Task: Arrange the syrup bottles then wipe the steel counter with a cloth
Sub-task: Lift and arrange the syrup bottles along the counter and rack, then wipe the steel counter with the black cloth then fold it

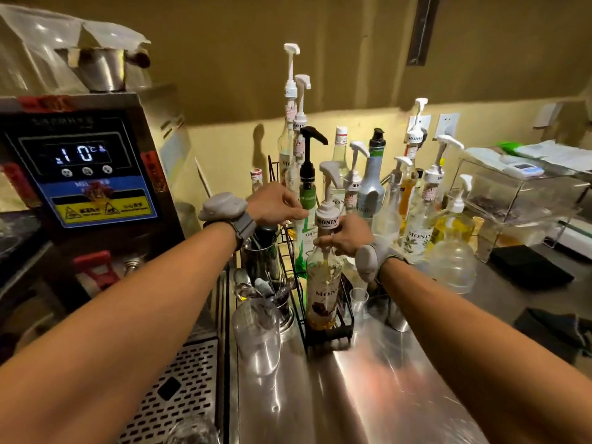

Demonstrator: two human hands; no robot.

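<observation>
Several syrup bottles with pump tops stand at the back of the steel counter (pixel 368 379). The nearest is a Monin bottle (pixel 323 290) with a white pump, standing in the front of a black wire rack (pixel 330 334). My right hand (pixel 342 235) grips its neck just under the pump collar. Behind it stands a green-labelled bottle (pixel 304 225) with a black pump. My left hand (pixel 275 203) holds that bottle's upper part with curled fingers. Both wrists wear grey bands. No cloth is plainly in view.
A machine (pixel 89 174) with a digital display stands at the left, above a perforated drip tray (pixel 182 389). A clear plastic cup (pixel 256 334) and a metal tool holder (pixel 266 267) stand left of the rack. A clear acrylic box (pixel 512 200) and dark pads (pixel 528 267) lie right.
</observation>
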